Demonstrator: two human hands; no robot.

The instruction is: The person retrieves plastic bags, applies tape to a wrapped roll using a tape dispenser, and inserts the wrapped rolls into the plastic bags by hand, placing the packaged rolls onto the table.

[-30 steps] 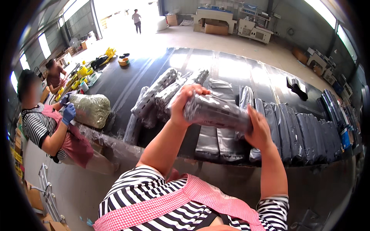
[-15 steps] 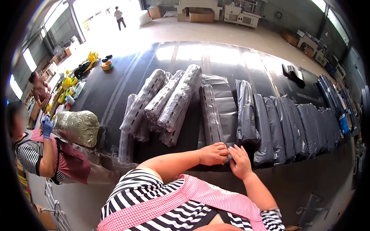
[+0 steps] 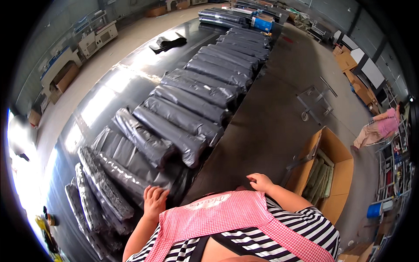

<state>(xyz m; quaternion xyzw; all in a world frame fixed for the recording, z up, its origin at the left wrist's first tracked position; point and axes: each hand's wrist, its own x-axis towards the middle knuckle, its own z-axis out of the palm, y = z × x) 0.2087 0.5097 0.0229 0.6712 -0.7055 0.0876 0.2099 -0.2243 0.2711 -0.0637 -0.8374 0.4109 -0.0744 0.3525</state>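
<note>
The spread left hand [image 3: 153,201] presses a flat grey bag [image 3: 131,163] at the table's [image 3: 144,78] near edge, the right hand [image 3: 260,181] hangs loosely curled and empty; the slick bag may slide off.

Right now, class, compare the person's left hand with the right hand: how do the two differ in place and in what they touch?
The left hand rests, fingers spread, on a flat glossy black plastic bag at the near edge of the long dark table; the right hand touches no bag. The left hand lies over the table; the right hand is off its edge, above the grey floor, toward the open cardboard box. Both are bare and hold nothing.
</note>
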